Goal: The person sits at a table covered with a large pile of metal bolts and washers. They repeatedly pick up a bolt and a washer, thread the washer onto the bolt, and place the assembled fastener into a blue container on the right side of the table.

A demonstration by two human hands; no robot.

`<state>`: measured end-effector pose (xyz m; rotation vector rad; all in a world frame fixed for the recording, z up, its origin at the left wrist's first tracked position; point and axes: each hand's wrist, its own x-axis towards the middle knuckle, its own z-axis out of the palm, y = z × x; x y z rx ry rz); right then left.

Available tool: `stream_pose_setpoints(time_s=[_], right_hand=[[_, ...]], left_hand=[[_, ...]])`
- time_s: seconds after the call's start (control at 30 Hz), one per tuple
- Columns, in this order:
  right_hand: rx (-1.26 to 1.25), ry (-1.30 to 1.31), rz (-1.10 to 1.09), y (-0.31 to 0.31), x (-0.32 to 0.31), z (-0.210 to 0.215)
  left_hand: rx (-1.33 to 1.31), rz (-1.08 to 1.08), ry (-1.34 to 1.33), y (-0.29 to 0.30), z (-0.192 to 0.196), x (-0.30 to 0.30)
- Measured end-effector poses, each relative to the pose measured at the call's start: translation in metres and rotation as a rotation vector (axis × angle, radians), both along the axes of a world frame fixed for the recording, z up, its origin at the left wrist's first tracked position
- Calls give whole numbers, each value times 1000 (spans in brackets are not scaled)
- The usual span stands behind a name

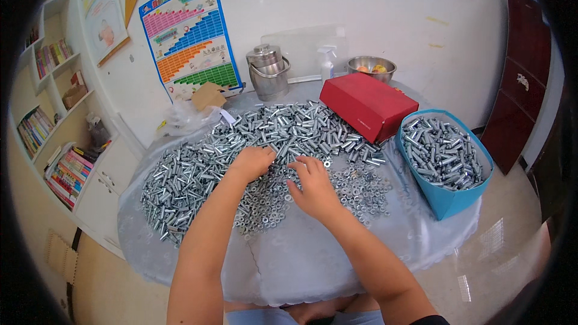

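Note:
A large heap of silvery metal sleeve-like pieces, looking like expansion anchors point(186, 183), spreads over the table. In front of it lie many small washers and nuts point(361, 192). My left hand point(253, 164) is at the near edge of the heap with its fingers curled inward; whatever they hold is hidden. Close beside it on the right, my right hand point(314, 189) hovers over the washers, thumb and fingers apart, with nothing visible between them.
A blue fabric bin point(448, 198) full of the same metal pieces stands at the right edge. Behind the heap are a red box point(370, 102), a steel pail point(269, 78), a spray bottle point(327, 63), a metal bowl point(379, 63) and a clear plastic bag point(183, 117).

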<state>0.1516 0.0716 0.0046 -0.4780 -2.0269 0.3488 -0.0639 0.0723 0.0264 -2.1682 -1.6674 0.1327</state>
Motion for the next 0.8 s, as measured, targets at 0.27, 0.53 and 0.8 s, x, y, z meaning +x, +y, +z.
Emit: stream_pose_setpoints(time_s=[0.27, 0.53, 0.8], right_hand=[[15, 5, -7, 2, 3, 1], [19, 16, 12, -2, 5, 8], [8, 31, 44, -7, 6, 12]], left_hand=[[142, -103, -60, 2, -12, -8], [219, -112, -56, 2, -19, -19], [337, -137, -6, -6, -4, -19]])
